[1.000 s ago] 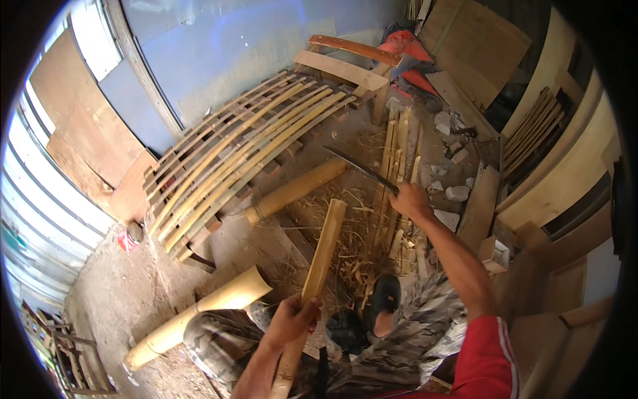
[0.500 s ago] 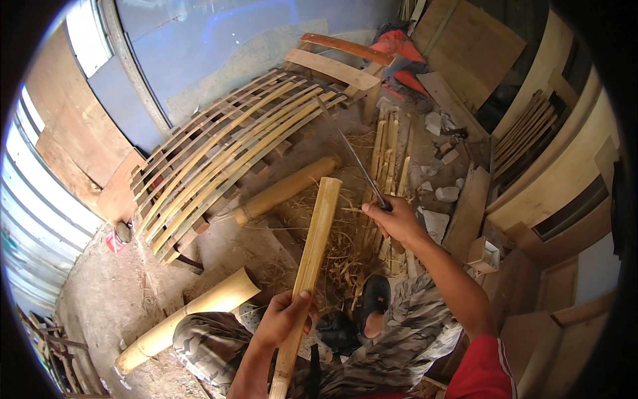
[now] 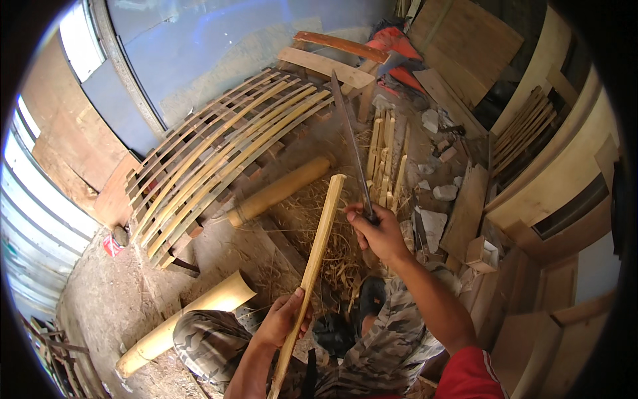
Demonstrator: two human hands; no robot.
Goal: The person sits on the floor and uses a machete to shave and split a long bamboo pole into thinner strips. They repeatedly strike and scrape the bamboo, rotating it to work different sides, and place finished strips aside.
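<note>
My left hand (image 3: 286,318) is wrapped round the lower part of a split bamboo strip (image 3: 319,243), which slants up and away from me with its narrow side showing. In my right hand (image 3: 379,234) is the handle of a long machete (image 3: 352,141), its dark blade pointing up and away. The blade stands apart from the strip, to its right. Curly bamboo shavings (image 3: 342,265) lie on the ground beneath, between my feet and a bamboo pole (image 3: 282,189).
Long bamboo slats (image 3: 219,166) lie in a row over supports at the far left. A cut bamboo culm (image 3: 189,322) rests by my left knee. Split strips (image 3: 382,156) and rubble (image 3: 445,193) lie to the right, beside wooden boxes (image 3: 482,255). A wooden bench (image 3: 325,66) stands behind.
The strip has turned in my left hand, from its broad face to its narrow side. My right hand has moved left and nearer, and the machete now points more steeply upward.
</note>
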